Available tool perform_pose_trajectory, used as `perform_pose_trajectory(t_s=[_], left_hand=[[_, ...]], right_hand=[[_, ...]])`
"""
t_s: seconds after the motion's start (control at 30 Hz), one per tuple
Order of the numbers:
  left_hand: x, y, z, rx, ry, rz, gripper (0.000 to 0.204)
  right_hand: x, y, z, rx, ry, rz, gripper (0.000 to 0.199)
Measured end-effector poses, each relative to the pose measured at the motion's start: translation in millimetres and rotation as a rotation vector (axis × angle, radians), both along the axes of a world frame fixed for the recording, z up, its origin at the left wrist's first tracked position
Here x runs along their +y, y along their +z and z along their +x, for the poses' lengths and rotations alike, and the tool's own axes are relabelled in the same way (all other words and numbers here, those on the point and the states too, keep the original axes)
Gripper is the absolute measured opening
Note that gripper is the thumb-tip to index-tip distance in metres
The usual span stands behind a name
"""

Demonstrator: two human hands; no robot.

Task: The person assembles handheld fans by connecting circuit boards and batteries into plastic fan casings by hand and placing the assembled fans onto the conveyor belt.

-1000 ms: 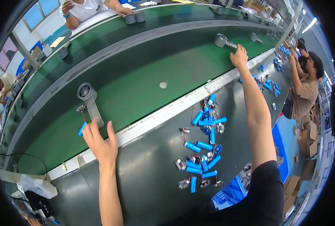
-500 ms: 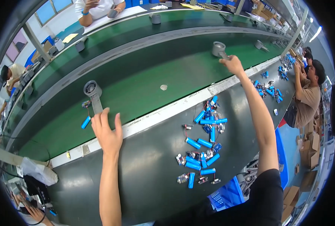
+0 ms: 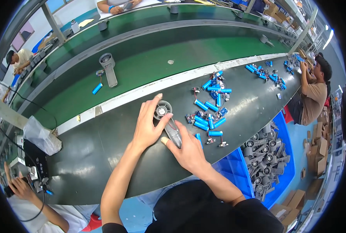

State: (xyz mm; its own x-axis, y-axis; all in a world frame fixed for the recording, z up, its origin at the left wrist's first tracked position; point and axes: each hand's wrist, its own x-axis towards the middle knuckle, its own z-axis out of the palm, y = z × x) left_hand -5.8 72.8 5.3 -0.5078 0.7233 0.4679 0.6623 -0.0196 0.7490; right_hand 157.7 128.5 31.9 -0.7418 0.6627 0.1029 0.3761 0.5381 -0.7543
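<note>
You can read no words, numbers or signs anywhere around your hands. Well to the left of your left hand [image 3: 147, 126], a black box [image 3: 33, 153] just beside a clear plastic bag [image 3: 42, 136] bears small pale marks, too blurred to make out. Any print on the grey fan-headed part [image 3: 173, 134] between your hands, or on the blue cylinders [image 3: 211, 106] beyond your right hand [image 3: 188, 153], is too small to tell.

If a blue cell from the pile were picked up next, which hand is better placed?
Probably the right hand: it holds the grey housing close beside the blue cells. The left hand, at the housing's far end, sits farther from them and could likely steady it alone.
</note>
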Motion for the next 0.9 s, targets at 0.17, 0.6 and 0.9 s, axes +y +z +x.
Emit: perform_pose_trajectory(t_s=[0.17,0.6,0.9], left_hand=[[-13,-4,-1,0.06,-0.006,-0.016,0.056],[-24,7,4,0.237,0.102,0.156,0.029],[-28,12,27,0.283,-0.059,0.158,0.025]], right_hand=[[59,18,6,0.201,-0.001,0.239,0.018],[164,-10,-27,0.061,0.046,0.365,0.027],[127,10,-7,0.351,0.072,-0.291,0.014]])
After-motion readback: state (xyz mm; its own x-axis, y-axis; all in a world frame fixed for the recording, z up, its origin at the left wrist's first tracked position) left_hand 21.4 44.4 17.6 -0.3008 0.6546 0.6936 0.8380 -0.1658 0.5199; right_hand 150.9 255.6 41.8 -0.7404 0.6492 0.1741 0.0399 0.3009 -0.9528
